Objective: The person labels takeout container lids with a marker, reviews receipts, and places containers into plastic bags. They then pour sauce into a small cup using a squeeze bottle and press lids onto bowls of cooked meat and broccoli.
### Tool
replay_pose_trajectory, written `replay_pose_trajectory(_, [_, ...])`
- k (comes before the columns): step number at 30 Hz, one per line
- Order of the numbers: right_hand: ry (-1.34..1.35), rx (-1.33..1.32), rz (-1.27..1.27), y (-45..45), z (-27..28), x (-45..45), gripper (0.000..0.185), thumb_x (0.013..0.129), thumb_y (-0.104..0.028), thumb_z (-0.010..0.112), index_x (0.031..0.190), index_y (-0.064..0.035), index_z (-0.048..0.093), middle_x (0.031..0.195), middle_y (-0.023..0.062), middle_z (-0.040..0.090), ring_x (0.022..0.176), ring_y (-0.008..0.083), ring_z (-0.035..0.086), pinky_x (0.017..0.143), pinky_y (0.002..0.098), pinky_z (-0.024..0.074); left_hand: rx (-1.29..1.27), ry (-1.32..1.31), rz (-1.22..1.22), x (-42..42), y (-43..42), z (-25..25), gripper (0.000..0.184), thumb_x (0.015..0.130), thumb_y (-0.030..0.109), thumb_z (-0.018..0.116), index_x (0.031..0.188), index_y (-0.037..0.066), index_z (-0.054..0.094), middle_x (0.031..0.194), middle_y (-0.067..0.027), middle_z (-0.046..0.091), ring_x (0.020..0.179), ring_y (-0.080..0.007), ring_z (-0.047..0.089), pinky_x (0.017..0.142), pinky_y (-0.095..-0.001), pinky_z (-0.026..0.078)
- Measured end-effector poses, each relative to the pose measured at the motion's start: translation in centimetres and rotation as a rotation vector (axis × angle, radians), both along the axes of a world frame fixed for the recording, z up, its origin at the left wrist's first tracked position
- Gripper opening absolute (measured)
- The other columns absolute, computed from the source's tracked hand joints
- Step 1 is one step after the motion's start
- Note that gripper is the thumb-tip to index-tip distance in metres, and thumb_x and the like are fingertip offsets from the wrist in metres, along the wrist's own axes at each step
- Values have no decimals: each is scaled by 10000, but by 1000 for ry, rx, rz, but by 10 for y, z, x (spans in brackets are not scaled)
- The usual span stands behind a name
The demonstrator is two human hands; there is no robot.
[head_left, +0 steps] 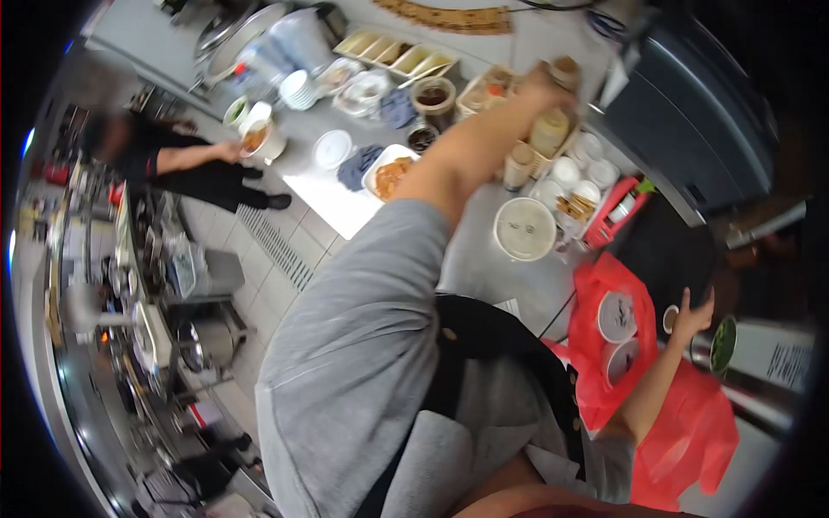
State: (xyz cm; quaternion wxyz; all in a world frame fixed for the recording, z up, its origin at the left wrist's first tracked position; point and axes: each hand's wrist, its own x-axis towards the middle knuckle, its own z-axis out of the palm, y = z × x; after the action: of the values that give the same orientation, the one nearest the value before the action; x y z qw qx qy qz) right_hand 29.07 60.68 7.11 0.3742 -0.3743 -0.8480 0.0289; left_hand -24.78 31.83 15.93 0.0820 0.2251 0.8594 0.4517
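My left hand (544, 88) reaches over the counter among sauce bottles, its fingers around a brown-topped bottle (566, 72). A pale yellow bottle (549, 135) and a brown-and-white bottle (519, 166) stand nearer my forearm. My right hand (692, 319) is at the right, two fingers raised and apart. Beside it is a small round cup (671, 319) with brownish contents; contact between them is unclear. Just left of that hand, two lidded round tubs (617, 317) sit in a red plastic bag (596, 289). A large lidded white bowl (525, 229) stands on the counter.
A big dark machine (686, 116) stands at the upper right. Across the counter are a tray of sauces (395, 56), a white food dish (394, 173) and a round lid (332, 149). A co-worker in black (207, 177) holds a white tub (264, 140) at the left.
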Motion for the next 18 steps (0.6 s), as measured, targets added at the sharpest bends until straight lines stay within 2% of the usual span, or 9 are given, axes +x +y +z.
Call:
replay_pose_trajectory(1, [14,-36,8,-9,5,-4,657,822,-347,784,1369,-77,541,1353,142,592,1286,329,509,1104,443,293,-93,0,-14,2,3,-1,1013,466,385,930,1271,-48,495,1214,-221,639,1123,-336,639,970,-382,516])
replay_pose_trajectory(4, [-80,-47,29,-56,48,-28,606,827,-276,778,1346,-60,551,1342,135,591,1276,325,494,1112,440,271,-235,-76,-39,6,8,2,1002,465,411,926,1261,-37,514,1185,-202,654,1112,-318,646,953,-378,520])
replay_pose_trajectory(6, [-70,-24,104,-72,60,-38,585,842,-305,760,1347,-92,556,1344,107,588,1282,314,469,1114,445,239,-288,-154,-45,6,1,2,987,471,423,923,1249,-34,525,1171,-192,661,1107,-307,649,944,-376,522])
replay_pose_trajectory(8, [-104,6,158,-89,72,-51,559,869,-282,743,1357,-88,550,1366,109,575,1280,302,482,1105,428,262,98,-151,-2,7,-11,1,839,539,414,903,1190,-8,581,1154,-175,666,1077,-287,659,910,-368,533])
replay_pose_trajectory(9, [-107,11,159,-101,78,-58,559,869,-282,743,1357,-88,550,1366,109,575,1280,302,482,1105,428,262,103,-154,-1,9,-23,7,839,539,414,903,1190,-8,581,1154,-175,666,1077,-287,659,910,-368,533])
replay_pose_trajectory(11, [-87,-24,161,-128,90,-74,531,877,-257,737,1346,-85,558,1369,100,574,1302,284,460,1114,416,235,344,65,109,12,-68,26,637,646,369,839,1138,17,640,994,-141,690,913,-257,680,821,-349,540])
replay_pose_trajectory(14, [-86,-32,226,-165,101,-93,504,885,-245,730,1334,-86,567,1372,96,572,1316,275,442,1122,410,216,470,371,283,-18,-172,6,350,769,270,753,1019,42,661,938,-140,670,855,-303,651,765,-414,519])
replay_pose_trajectory(17, [-124,30,246,-207,114,-113,467,880,-221,732,1307,-91,594,1370,100,573,1317,271,441,1119,412,228,448,245,639,-91,-301,-48,225,810,218,704,971,68,659,960,-142,628,907,-313,600,818,-430,485])
replay_pose_trajectory(18, [-134,30,236,-226,117,-122,467,880,-221,732,1307,-91,594,1370,100,573,1317,271,441,1119,412,228,343,332,814,-98,-350,-46,231,798,201,710,963,50,655,955,-149,620,914,-316,591,830,-444,475])
